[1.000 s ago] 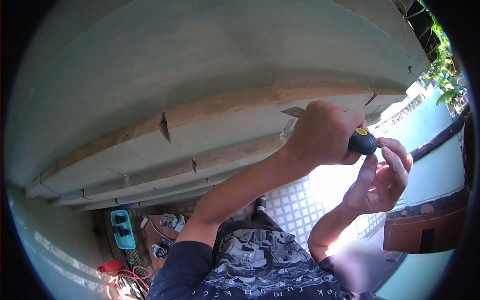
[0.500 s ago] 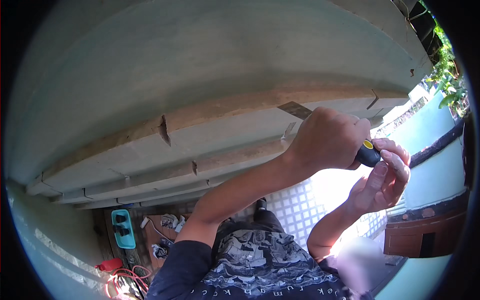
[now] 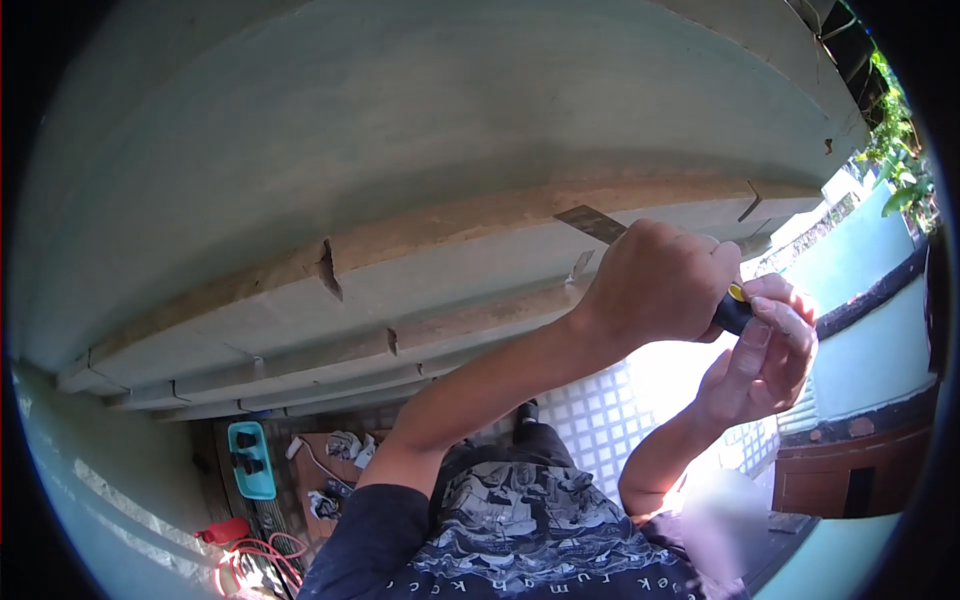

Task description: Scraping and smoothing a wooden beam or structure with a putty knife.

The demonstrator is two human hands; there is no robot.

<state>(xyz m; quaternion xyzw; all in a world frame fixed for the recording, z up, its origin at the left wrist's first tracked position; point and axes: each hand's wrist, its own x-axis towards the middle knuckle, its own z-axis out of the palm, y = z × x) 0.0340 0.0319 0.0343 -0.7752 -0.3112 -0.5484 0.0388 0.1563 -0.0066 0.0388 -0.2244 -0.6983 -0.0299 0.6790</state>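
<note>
Stretched across to the right, my left hand [image 3: 665,282] is closed around the handle of a putty knife [image 3: 592,223]. Its flat metal blade points up and left and lies in front of the topmost ledge [image 3: 450,215]. A black handle end with a yellow spot comes out at the other side of the fist. There, my right hand [image 3: 768,355], pale with dust at the fingers, pinches the handle end between thumb and fingertips. The middle of the handle is hidden inside my left fist.
Several long ledges run below the pale green wall [image 3: 430,90], with dark notches [image 3: 328,270] in their edges. Lower left are a turquoise tray [image 3: 252,462], a red bottle [image 3: 224,531] and a coiled red hose [image 3: 262,560]. Tiled floor [image 3: 590,415] lies below; green plants [image 3: 900,140] grow at right.
The right fingers have drawn in a little over the handle end, covering more of it. My left hand and the knife stay almost in place; the view has shifted slightly.
</note>
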